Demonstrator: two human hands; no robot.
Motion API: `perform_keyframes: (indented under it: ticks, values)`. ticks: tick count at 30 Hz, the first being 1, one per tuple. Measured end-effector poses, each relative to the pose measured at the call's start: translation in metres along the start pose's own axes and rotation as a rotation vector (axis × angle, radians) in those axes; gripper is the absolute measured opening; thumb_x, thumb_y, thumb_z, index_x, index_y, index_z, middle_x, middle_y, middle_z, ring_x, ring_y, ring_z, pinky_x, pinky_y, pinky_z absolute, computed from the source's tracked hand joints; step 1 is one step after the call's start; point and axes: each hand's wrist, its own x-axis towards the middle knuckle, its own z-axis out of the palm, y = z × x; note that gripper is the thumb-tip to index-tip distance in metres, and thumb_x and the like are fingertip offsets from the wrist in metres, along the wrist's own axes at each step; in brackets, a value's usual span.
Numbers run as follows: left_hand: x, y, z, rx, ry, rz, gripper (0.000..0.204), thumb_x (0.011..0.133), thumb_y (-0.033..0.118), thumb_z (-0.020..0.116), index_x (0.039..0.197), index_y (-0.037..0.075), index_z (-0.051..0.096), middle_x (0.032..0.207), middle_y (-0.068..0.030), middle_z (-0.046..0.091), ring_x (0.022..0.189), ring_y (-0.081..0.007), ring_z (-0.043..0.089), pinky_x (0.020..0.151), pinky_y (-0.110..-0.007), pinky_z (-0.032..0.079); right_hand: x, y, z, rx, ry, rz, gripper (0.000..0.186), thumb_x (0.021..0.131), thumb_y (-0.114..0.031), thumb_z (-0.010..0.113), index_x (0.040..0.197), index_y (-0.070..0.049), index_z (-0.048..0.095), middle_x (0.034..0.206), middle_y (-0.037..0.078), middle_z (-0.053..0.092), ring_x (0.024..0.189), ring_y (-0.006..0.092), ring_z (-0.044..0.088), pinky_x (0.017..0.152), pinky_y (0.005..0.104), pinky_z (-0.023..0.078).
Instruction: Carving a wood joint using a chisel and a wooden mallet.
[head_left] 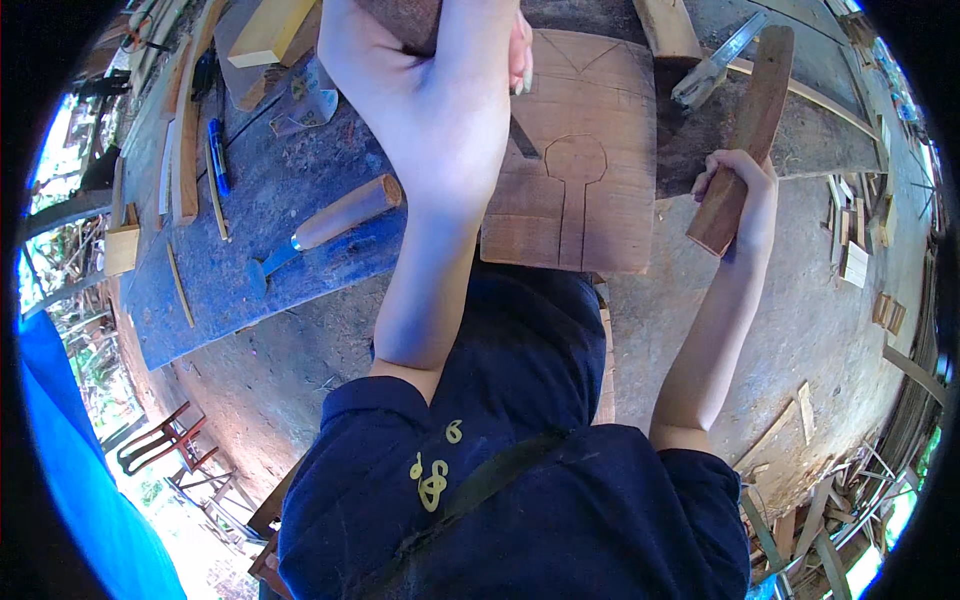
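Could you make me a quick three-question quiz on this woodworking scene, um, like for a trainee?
1. Which hand grips the long wooden bar?
2. True or false: the blue pen lies to the right of the marked board.
3. What shape tops the narrow-stemmed outline drawn on the board? A: square; B: roughly round; C: star.

Key:
1. The right hand.
2. False; it lies to the left.
3. B.

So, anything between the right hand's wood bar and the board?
Yes, farther up: in this view a grey tool lies between the bar and the board. Lower down, by the right hand, nothing visible stands between them.
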Motion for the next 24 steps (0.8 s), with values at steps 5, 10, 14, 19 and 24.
perform_keyframes:
  ticks: [5, 10, 14, 19, 24]
  values:
    - [-0.001, -0.009, 0.001, 0.007, -0.031, 0.042, 0.019, 0.097, 0.021, 0.062, 0.089, 0.007, 0.052, 0.057, 0.0014, 0.047, 0.041, -0.0054, 0.04, 0.038, -0.02, 0.032, 0.001, 0.003, -0.002, 0.011, -0.003, 0.001, 0.013, 0.081, -0.01, 0.059, 0.089, -0.001, 0.053, 0.069, 0.008, 0.058, 0.053, 0.0204, 0.059, 0.05, 0.0322, 0.048]
    - [0.003, -0.017, -0.004, 0.094, -0.086, 0.08, 0.022, 0.098, 0.02, 0.061, 0.083, 0.007, 0.052, 0.055, 0.0018, 0.046, 0.041, -0.005, 0.039, 0.038, -0.021, 0.032, -0.001, 0.0, 0.001, 0.02, 0.009, -0.002, 0.014, 0.079, -0.009, 0.06, 0.088, -0.002, 0.052, 0.068, 0.007, 0.056, 0.051, 0.0186, 0.058, 0.05, 0.0308, 0.048]
    - [0.001, 0.001, 0.009, 0.044, -0.107, 0.0, 0.024, 0.097, 0.02, 0.062, 0.079, 0.008, 0.052, 0.054, 0.0022, 0.046, 0.04, -0.0045, 0.038, 0.038, -0.021, 0.031, 0.001, 0.002, -0.001, 0.025, 0.008, 0.015, 0.014, 0.079, -0.009, 0.06, 0.088, -0.002, 0.052, 0.068, 0.007, 0.056, 0.051, 0.0185, 0.058, 0.05, 0.0308, 0.047]
    - [0.004, -0.006, 0.009, 0.058, -0.253, 0.056, 0.026, 0.096, 0.022, 0.064, 0.078, 0.007, 0.053, 0.051, 0.0037, 0.044, 0.04, -0.0036, 0.038, 0.037, -0.021, 0.029, 0.002, 0.0, -0.002, 0.018, -0.022, 0.022, 0.017, 0.082, -0.008, 0.059, 0.094, -0.002, 0.05, 0.071, 0.008, 0.058, 0.055, 0.0201, 0.058, 0.052, 0.0318, 0.048]
    - [0.004, -0.005, 0.015, 0.14, -0.188, 0.001, 0.028, 0.096, 0.023, 0.064, 0.075, 0.008, 0.053, 0.051, 0.0043, 0.044, 0.04, -0.0032, 0.038, 0.037, -0.021, 0.028, 0.004, 0.004, -0.003, 0.029, -0.023, 0.026, 0.018, 0.082, -0.008, 0.06, 0.096, -0.002, 0.05, 0.07, 0.008, 0.058, 0.054, 0.02, 0.058, 0.052, 0.0318, 0.048]
